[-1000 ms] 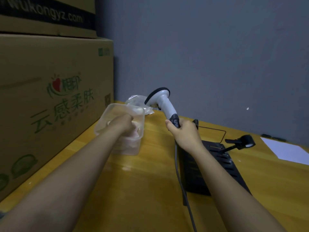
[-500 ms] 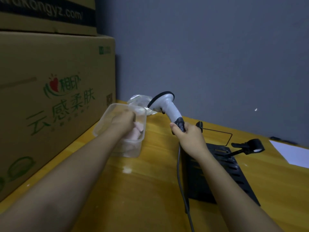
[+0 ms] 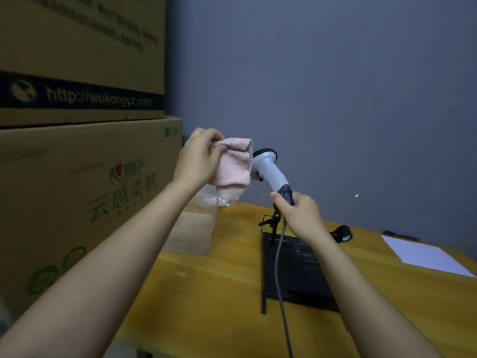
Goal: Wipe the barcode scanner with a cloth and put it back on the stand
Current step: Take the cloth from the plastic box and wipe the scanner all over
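My right hand [image 3: 300, 215] grips the dark handle of a white barcode scanner [image 3: 268, 167], held upright above the table with its head pointing left. Its grey cable [image 3: 280, 267] hangs down in front of the stand. My left hand [image 3: 197, 157] holds a folded pink cloth [image 3: 233, 169] up in the air, its right edge touching the scanner's head. The black stand [image 3: 296, 272], a flat base with a thin upright holder at its back, sits on the wooden table [image 3: 219, 293] below the scanner.
A clear plastic container [image 3: 191, 233] stands on the table under my left forearm, with crumpled plastic wrap behind it. Stacked cardboard boxes [image 3: 77, 177] wall off the left. A white paper sheet [image 3: 423, 255] lies at the right. A small black clamp part [image 3: 342, 233] sits behind the stand.
My left hand has lifted the pink cloth out of the plastic container and brought it up against the scanner's head. My right hand has raised the scanner higher.
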